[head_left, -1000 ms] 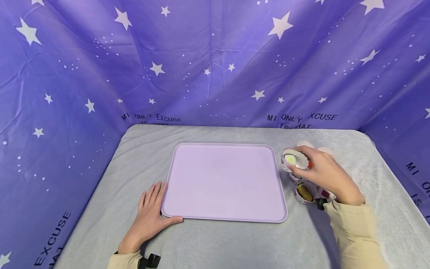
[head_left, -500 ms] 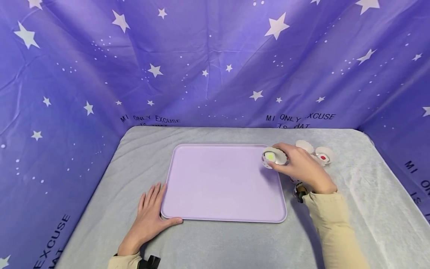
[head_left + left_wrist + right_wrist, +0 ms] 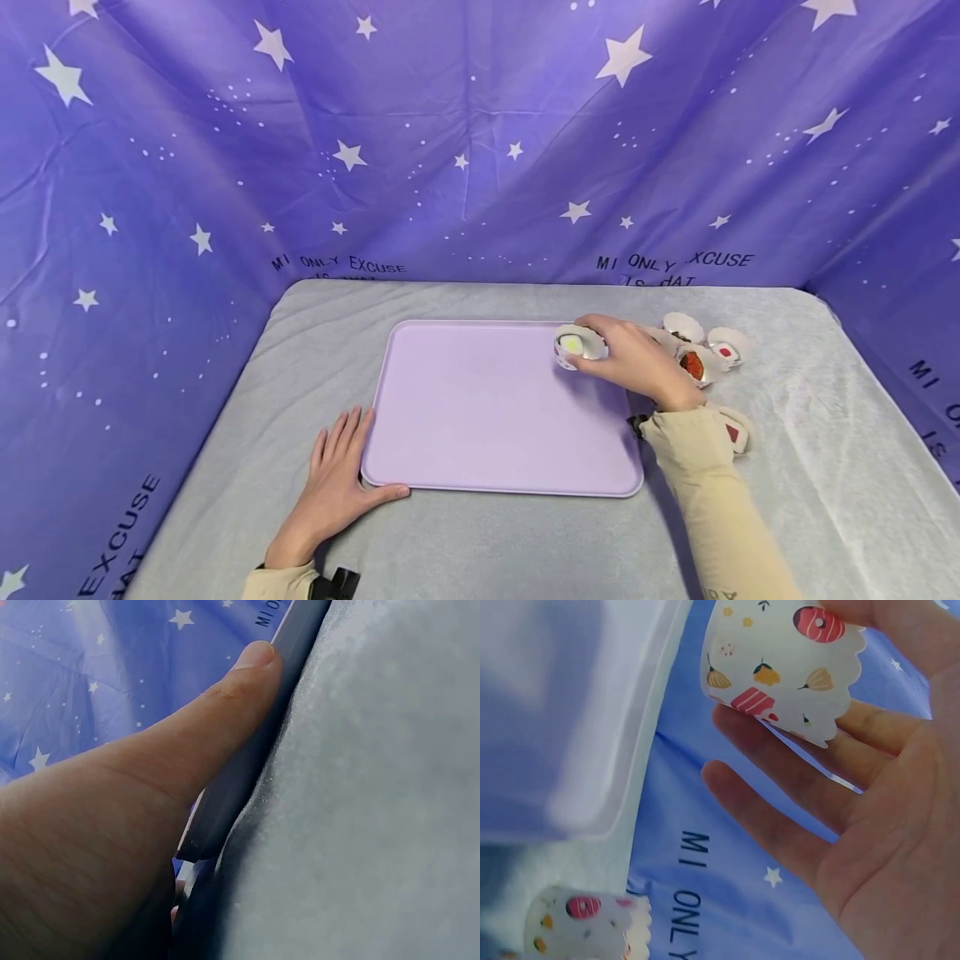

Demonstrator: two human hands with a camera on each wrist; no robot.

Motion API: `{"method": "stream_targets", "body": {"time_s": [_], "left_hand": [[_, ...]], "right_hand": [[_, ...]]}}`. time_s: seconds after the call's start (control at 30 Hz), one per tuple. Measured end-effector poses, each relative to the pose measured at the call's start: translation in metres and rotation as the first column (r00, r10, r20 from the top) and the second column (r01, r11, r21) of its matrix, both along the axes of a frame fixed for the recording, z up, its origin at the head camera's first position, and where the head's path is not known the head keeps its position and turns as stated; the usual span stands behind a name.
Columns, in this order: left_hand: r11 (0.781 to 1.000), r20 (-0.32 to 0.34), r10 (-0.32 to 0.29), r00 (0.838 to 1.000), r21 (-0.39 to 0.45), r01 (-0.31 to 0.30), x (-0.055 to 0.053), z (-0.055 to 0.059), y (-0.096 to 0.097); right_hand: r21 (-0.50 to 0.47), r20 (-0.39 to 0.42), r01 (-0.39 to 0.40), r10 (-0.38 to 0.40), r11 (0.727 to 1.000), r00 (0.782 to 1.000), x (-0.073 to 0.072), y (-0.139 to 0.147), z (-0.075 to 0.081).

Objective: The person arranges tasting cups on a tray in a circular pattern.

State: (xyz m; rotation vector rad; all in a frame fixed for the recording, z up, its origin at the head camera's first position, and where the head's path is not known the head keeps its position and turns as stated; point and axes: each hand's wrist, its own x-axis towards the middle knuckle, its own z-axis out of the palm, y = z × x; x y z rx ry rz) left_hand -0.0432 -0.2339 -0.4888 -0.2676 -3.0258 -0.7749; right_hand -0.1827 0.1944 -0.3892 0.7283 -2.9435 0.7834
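Observation:
A lilac tray [image 3: 480, 417] lies on the table. At its front left corner rests my left hand [image 3: 330, 475], fingers spread along the side, thumb on the front edge. In the left wrist view the thumb [image 3: 217, 705] lies against the tray's rim. Above the tray's back right part, my right hand [image 3: 637, 360] pinches a scalloped paper cupcake cup [image 3: 584, 340] holding a small white item with a yellow-green centre. The right wrist view shows the cup's printed wall [image 3: 787, 667] between thumb and fingers, apart from the tray.
Right of the tray stand several similar cups, among them one with an orange-red item [image 3: 692, 365], a back cup [image 3: 682, 325], a red-and-white one [image 3: 729, 346] and a front one [image 3: 735, 429]. The right forearm partly hides this group. A starry purple curtain [image 3: 480, 167] surrounds the table.
My right hand has carried the cupcake cup leftward from beside the other cups to over the tray's back right part. The left hand has stayed at the tray's corner.

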Motion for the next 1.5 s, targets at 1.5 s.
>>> {"method": "stream_targets", "body": {"time_s": [1.5], "left_hand": [[1.0, 0.021, 0.005, 1.0, 0.013, -0.005, -0.001, -0.002, -0.001]], "right_hand": [[0.015, 0.205, -0.024, 0.021, 1.0, 0.978, -0.051, -0.048, -0.029]]}}
